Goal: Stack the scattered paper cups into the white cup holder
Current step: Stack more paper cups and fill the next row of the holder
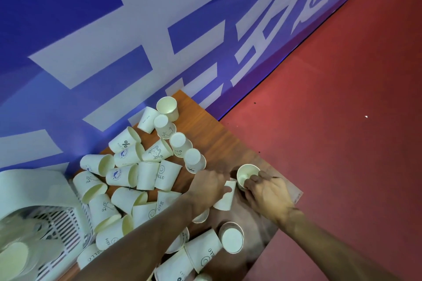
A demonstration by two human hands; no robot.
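Paper cups [146, 175] likely crush easily, so hold lightly near the stiff rim: left hand [210, 187] grips lying cup [225, 198], right hand [269, 194] pinches upright cup [247, 172].

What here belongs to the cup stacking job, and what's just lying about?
Job: scattered white paper cups, white slatted cup holder, left hand and right hand, each gripping one.
Just there: brown wooden table, blue banner with white characters, red floor.
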